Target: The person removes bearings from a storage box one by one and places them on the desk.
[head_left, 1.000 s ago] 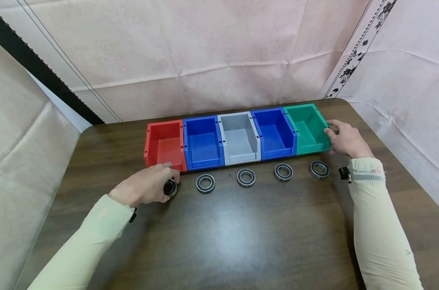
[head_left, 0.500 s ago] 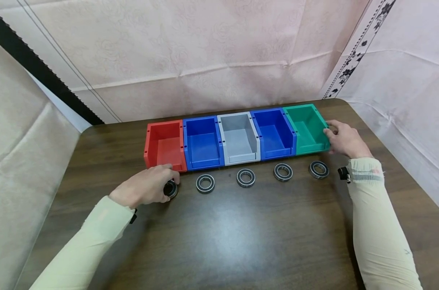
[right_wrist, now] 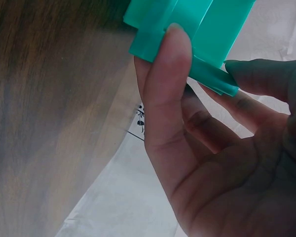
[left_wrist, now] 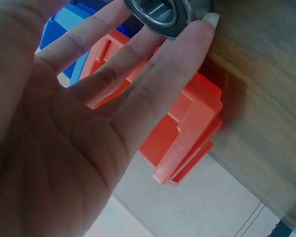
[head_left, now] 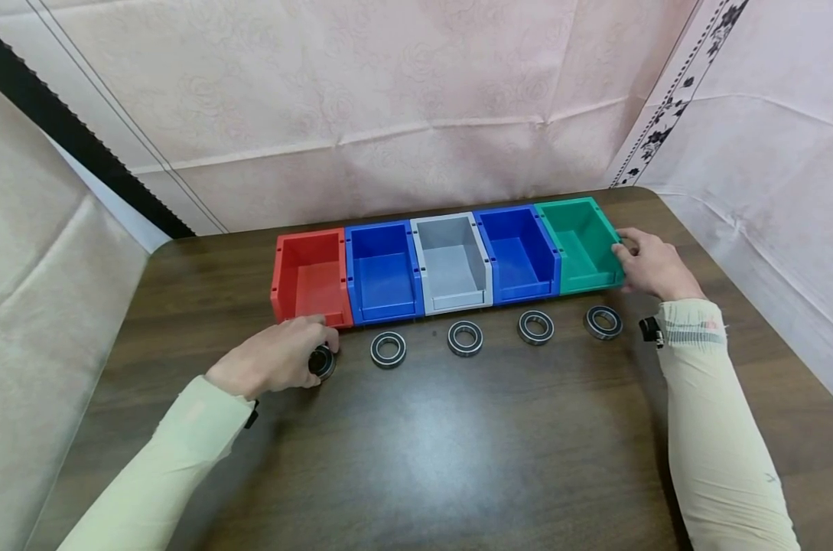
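Note:
Before the red bin (head_left: 313,285), my left hand (head_left: 274,356) pinches a ball bearing (head_left: 328,369) by its edge, low at the tabletop. Its dark metal ring (left_wrist: 171,28) shows at the fingertips in the left wrist view. My right hand (head_left: 659,265) grips the right side wall of the green bin (head_left: 590,284). In the right wrist view, the thumb and fingers lie on either side of that green wall (right_wrist: 214,79). Part of the left hand's bearing is hidden by the fingers.
Between the red and green bins stand a blue bin (head_left: 388,312), a grey bin (head_left: 457,301) and another blue bin (head_left: 526,292). More bearings lie in a row before them, one bearing (head_left: 388,366) nearest the left hand. A cloth (head_left: 388,84) hangs behind the table (head_left: 416,459).

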`<state>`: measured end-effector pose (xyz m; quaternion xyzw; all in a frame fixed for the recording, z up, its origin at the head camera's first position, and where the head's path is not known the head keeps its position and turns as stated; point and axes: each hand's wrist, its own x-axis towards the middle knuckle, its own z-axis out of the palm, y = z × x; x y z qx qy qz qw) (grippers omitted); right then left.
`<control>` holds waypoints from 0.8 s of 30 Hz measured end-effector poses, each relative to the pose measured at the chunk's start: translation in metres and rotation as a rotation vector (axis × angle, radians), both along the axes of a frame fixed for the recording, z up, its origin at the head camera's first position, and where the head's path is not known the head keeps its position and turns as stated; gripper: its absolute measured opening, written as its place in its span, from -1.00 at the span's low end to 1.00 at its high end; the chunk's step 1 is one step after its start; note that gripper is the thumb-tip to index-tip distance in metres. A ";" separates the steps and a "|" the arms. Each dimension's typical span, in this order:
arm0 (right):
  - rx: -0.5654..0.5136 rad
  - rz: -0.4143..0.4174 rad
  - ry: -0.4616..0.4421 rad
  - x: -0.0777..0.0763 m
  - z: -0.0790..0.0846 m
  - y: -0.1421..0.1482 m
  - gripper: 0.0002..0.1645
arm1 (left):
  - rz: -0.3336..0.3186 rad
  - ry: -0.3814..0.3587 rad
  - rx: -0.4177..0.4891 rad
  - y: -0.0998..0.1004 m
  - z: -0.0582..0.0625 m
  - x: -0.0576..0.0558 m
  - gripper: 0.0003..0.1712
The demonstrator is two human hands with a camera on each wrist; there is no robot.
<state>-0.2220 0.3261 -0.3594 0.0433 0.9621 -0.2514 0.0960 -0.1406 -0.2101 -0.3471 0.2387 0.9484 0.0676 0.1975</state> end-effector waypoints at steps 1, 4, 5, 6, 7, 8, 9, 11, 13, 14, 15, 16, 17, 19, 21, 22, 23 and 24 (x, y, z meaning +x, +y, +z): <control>0.002 0.000 0.000 0.000 0.000 0.000 -0.26 | 0.001 0.004 -0.002 0.000 0.000 0.000 -0.42; 0.006 -0.001 0.001 0.000 0.001 0.000 -0.26 | 0.003 0.015 -0.006 0.000 0.000 0.001 -0.40; 0.007 0.000 0.001 0.000 0.001 0.000 -0.26 | 0.003 0.019 -0.009 0.000 0.000 0.002 -0.40; 0.006 -0.001 0.000 -0.001 0.001 0.000 -0.26 | 0.003 0.024 -0.011 0.000 0.000 0.002 -0.39; 0.005 0.000 -0.001 -0.001 0.001 -0.001 -0.26 | 0.004 0.027 -0.012 0.000 0.000 0.003 -0.39; 0.004 -0.001 -0.003 -0.001 0.001 0.000 -0.26 | 0.006 0.029 -0.011 0.000 0.000 0.003 -0.39; 0.003 -0.002 -0.005 -0.001 0.001 0.000 -0.26 | 0.007 0.032 -0.012 0.000 0.000 0.003 -0.39; 0.001 -0.003 -0.007 -0.001 0.001 0.000 -0.26 | 0.007 0.038 -0.010 0.001 0.000 0.004 -0.39; -0.001 -0.006 -0.008 -0.002 0.001 0.001 -0.26 | 0.009 0.043 -0.006 0.001 0.000 0.005 -0.38; -0.001 -0.007 -0.010 -0.002 0.001 0.001 -0.26 | 0.010 0.044 -0.004 0.001 0.000 0.005 -0.38; -0.001 -0.006 -0.010 -0.002 0.001 0.001 -0.26 | 0.009 0.047 -0.002 0.001 0.000 0.005 -0.37; 0.000 -0.006 -0.012 -0.002 0.000 0.002 -0.26 | 0.010 0.049 -0.001 0.000 0.000 0.006 -0.37; 0.001 -0.006 -0.015 -0.001 0.000 0.002 -0.25 | 0.010 0.051 0.001 0.000 0.000 0.006 -0.36; 0.002 -0.002 -0.019 0.000 0.000 0.003 -0.25 | 0.010 0.055 0.004 0.000 -0.001 0.007 -0.35; 0.001 0.005 -0.020 0.001 0.000 0.004 -0.24 | 0.013 0.065 0.008 0.001 -0.001 0.008 -0.36; 0.001 0.010 -0.018 0.002 0.000 0.005 -0.23 | 0.015 0.071 0.012 0.001 0.000 0.009 -0.37; 0.003 0.016 -0.012 0.004 0.001 0.005 -0.22 | 0.017 0.084 0.020 0.000 0.001 0.009 -0.38; 0.008 0.026 0.000 0.005 0.001 0.006 -0.21 | 0.017 0.102 0.029 0.000 0.001 0.010 -0.38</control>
